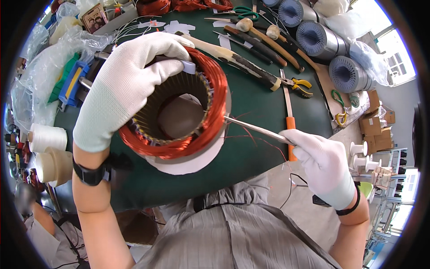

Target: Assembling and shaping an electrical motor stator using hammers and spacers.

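A motor stator [210, 96] with red copper windings stands on the green table, its slotted bore facing up. My left hand [125, 76], in a white glove, rests over its far left rim. Thumb and fingers are closed around a small pale strip [189, 67] beside the coil. My right hand [320, 161], also gloved, grips a slim pointed rod [255, 127], whose tip meets the winding's right side. A white round base [188, 167] shows beneath the stator. Loose red wire ends [245, 134] stick out near the rod.
An orange-handled flat blade [291, 134] lies just beyond my right hand. Farther back are yellow-handled pliers [301, 87], a worn wooden stick [237, 62] and mallets [264, 40]. Metal stator cores [320, 38] line the far right; white thread spools [48, 138] stand left. Another person [49, 233] is lower left.
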The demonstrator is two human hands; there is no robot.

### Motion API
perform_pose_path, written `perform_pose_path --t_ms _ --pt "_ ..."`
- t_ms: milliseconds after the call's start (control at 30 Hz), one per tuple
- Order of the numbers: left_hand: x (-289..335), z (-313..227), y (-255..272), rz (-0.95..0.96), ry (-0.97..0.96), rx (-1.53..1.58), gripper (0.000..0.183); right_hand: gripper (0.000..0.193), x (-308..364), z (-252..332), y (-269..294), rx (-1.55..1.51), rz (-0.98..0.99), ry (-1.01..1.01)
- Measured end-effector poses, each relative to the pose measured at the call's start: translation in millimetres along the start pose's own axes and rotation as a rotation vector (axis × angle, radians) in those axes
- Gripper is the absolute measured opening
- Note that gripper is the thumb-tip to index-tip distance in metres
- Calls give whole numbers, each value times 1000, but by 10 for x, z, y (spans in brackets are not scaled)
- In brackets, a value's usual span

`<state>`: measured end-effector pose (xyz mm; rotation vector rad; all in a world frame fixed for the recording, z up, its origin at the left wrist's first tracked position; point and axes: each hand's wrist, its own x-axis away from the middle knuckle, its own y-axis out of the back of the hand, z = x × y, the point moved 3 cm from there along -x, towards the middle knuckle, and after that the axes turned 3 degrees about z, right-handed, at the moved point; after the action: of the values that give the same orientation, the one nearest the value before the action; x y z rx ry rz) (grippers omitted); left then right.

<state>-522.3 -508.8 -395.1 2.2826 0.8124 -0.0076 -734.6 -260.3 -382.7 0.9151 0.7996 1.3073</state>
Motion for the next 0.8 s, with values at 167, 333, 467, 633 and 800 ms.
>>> perform_pose_path --t_ms 167,333,467,633,800 --pt "153 -36 6 -86 75 -67 11 20 -429 86 89 -181 250 -56" --pt "115 -105 -123 -129 1 -115 9 25 -306 -486 -563 -810 294 -88" --pt "106 32 -18 -94 -10 -204 6 18 -608 -145 -296 -538 426 -171" --pt "87 -139 -93 -159 -25 -185 8 11 -624 -276 -524 -420 -31 141" --pt "212 -20 23 -183 -24 -184 14 14 -706 -128 -328 -459 199 106"
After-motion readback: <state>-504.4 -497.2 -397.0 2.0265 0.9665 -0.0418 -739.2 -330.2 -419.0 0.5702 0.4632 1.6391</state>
